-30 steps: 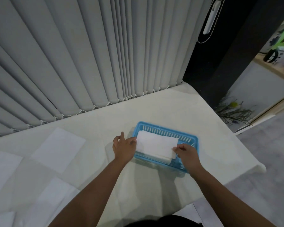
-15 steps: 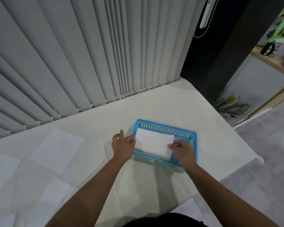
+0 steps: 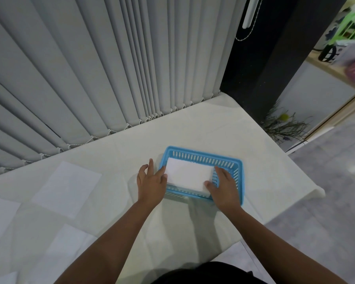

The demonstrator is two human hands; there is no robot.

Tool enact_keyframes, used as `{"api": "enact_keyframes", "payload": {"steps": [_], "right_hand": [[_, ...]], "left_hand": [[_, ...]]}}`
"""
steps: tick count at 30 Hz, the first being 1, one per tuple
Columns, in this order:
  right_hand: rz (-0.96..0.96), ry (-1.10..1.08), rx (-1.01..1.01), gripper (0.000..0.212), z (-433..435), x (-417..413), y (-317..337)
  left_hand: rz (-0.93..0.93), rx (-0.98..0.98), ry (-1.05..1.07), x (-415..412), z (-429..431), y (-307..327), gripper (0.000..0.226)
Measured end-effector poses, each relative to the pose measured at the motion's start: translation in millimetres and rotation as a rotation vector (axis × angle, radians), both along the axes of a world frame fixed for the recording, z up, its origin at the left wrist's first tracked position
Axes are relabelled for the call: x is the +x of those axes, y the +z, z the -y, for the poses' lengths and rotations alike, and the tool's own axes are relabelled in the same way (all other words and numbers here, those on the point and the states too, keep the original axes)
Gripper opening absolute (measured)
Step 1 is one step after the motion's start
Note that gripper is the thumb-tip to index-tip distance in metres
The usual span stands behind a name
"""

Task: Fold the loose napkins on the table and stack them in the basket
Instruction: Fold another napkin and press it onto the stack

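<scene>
On the bench (image 3: 203,128), loose napkins (image 3: 67,188) lie well left of the basket (image 3: 237,173); our left hand (image 3: 151,182) is nearer. Both hands, left and right hand (image 3: 223,186), rest flat, unclenched, against the folded napkin (image 3: 188,174) inside.

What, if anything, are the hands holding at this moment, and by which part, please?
The folded napkin in the blue basket: the left hand touches its left edge, the right hand its near right corner. A firm grip cannot be told.

Folded napkins (image 3: 188,174) in the basket (image 3: 203,156) on the tabletop (image 3: 254,171), loose napkins (image 3: 67,186) to its left
</scene>
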State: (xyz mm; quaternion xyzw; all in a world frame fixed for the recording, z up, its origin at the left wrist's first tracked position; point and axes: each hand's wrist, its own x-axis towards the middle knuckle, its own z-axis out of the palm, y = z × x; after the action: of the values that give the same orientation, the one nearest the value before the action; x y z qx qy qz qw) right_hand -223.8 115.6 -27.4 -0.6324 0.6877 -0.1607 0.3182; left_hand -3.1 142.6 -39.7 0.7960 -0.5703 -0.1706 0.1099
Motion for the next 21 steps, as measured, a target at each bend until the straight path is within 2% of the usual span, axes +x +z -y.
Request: {"api": "enact_keyframes", "payload": {"steps": [2, 5, 8, 14, 16, 18, 21], "right_hand": [[-0.017, 0.071, -0.011, 0.070, 0, 0, -1], [-0.185, 0.238, -0.040, 0.070, -4, 4, -4], [-0.304, 0.308, 0.012, 0.069, -7, 7, -9], [-0.299, 0.294, -0.007, 0.073, -6, -1, -11], [-0.261, 0.196, -0.087, 0.077, -6, -6, -8], [-0.215, 0.074, -0.157, 0.074, -5, -14, -6], [-0.117, -0.110, -0.170, 0.072, -7, -27, -7]], "left_hand": [[-0.010, -0.041, 0.002, 0, 0, 1, 0.039], [0.017, -0.042, -0.013, -2, 0, 1, 0.040], [0.057, -0.044, -0.039, -2, -2, -2, 0.040], [0.055, -0.073, -0.034, 0, -5, -4, 0.039], [-0.026, -0.136, 0.013, 0, -5, 0, 0.039], [-0.185, -0.203, 0.075, -4, -4, 6, 0.039], [-0.455, -0.158, 0.213, -8, 3, 11, 0.047]]}}
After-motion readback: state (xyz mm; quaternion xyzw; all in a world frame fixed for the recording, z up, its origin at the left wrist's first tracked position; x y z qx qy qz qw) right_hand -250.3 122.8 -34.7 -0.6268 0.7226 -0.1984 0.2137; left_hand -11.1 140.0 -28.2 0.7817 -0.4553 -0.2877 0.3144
